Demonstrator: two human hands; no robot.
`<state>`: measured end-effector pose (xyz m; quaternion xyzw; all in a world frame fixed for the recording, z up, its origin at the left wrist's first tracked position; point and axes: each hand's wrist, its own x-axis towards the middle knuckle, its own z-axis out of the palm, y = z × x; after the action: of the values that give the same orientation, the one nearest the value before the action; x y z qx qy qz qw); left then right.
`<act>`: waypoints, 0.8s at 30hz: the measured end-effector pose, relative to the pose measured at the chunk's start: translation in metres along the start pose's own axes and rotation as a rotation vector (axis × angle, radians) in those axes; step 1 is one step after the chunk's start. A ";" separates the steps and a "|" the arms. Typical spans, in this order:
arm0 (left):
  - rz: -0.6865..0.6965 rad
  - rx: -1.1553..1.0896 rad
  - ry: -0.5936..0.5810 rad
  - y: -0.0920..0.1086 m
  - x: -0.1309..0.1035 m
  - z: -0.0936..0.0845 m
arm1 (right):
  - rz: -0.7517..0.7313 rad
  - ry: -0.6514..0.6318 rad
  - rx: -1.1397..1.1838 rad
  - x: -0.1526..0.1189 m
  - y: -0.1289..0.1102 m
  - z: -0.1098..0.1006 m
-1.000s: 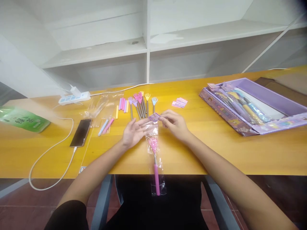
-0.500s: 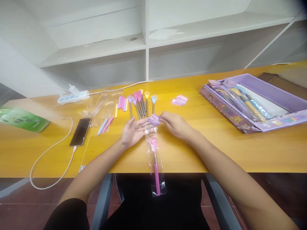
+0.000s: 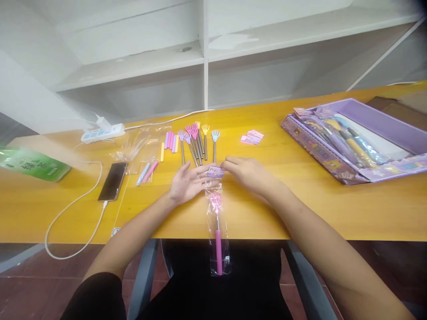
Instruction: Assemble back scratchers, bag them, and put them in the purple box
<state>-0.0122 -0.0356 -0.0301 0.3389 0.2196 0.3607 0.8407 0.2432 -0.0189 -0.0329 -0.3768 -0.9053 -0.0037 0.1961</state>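
A clear plastic bag (image 3: 213, 222) hangs over the table's front edge, holding a pink back scratcher (image 3: 218, 244). Across the bag's top lies a small purple printed card (image 3: 215, 172). My right hand (image 3: 245, 174) is closed, its thumb and fingers pinching the card's right edge. Palm up, my left hand (image 3: 188, 182) has its fingers spread, with the fingertips under the bag's top and the card. Beyond my hands lie several claw heads with metal rods, among them a blue one (image 3: 215, 135) and pink ones (image 3: 193, 131). More printed cards (image 3: 252, 137) lie to their right.
Coloured handle tubes (image 3: 171, 141) and loose clear bags (image 3: 133, 149) lie left of the claws. Farther left are a phone (image 3: 112, 182) on a white cable, a power strip (image 3: 103, 133) and a green bottle (image 3: 35, 164). A purple box (image 3: 320, 153) with bagged scratchers stands right.
The purple card has turned from a tilted position to nearly level across the bag's top. Both hands stay close to their earlier places.
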 end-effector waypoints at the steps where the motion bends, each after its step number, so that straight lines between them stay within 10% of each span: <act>1: -0.006 -0.006 -0.001 -0.001 0.000 -0.001 | -0.019 -0.006 -0.058 0.000 -0.002 -0.001; 11: 0.060 -0.033 0.025 0.001 0.002 -0.001 | 0.039 0.255 0.088 0.003 -0.005 0.006; 24: 0.093 0.005 -0.021 -0.001 0.001 0.000 | 0.028 0.238 0.407 0.006 -0.018 0.014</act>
<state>-0.0114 -0.0356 -0.0306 0.3547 0.1959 0.3951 0.8245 0.2224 -0.0256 -0.0412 -0.3387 -0.8527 0.1372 0.3732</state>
